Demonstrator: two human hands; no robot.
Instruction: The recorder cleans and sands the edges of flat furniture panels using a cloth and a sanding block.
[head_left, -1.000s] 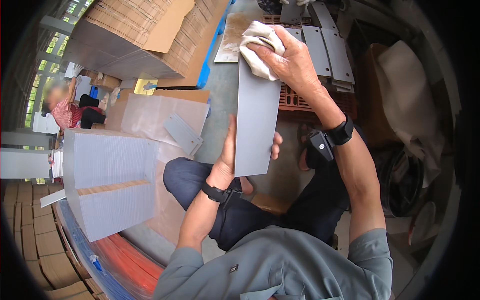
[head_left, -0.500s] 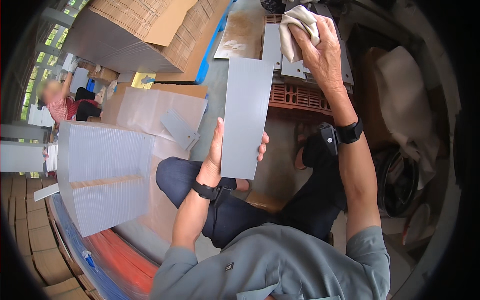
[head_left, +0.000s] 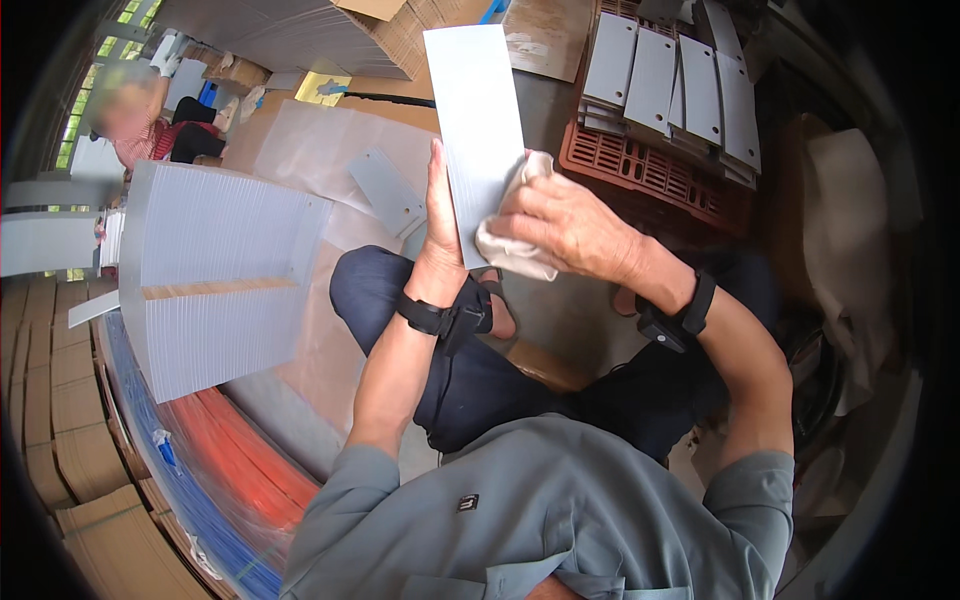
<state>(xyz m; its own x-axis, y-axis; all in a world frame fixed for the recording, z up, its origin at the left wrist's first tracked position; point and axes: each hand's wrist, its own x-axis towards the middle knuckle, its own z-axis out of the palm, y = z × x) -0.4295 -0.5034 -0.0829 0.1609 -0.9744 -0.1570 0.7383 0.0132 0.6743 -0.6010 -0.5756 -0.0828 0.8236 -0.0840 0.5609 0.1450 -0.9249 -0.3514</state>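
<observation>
A long light-grey panel point(head_left: 476, 105) stands tilted up in front of me. My left hand point(head_left: 441, 225) grips its lower left edge, thumb pointing up along the side; the fingers behind it are hidden. Against the panel's lower right part my right hand point(head_left: 575, 225) presses a crumpled beige cloth point(head_left: 518, 245), its fingers bent over the fabric. Each wrist wears a black strap with a small device. Left of my knee, one or more grey plates point(head_left: 385, 190) with a hole lie on a translucent sheet.
Several grey plates with holes point(head_left: 650, 80) lie on a brown plastic crate point(head_left: 650, 180) at the far right. A tall stack of grey panels point(head_left: 220, 280) stands at left. Behind it sits another person point(head_left: 140, 120). Cardboard bundles point(head_left: 90, 430) and red strips point(head_left: 235, 460) lie at lower left.
My right hand has come down and nearer with the cloth, from beyond the panel's top onto its lower part. The panel has shifted up in the picture, and the view has turned rightward.
</observation>
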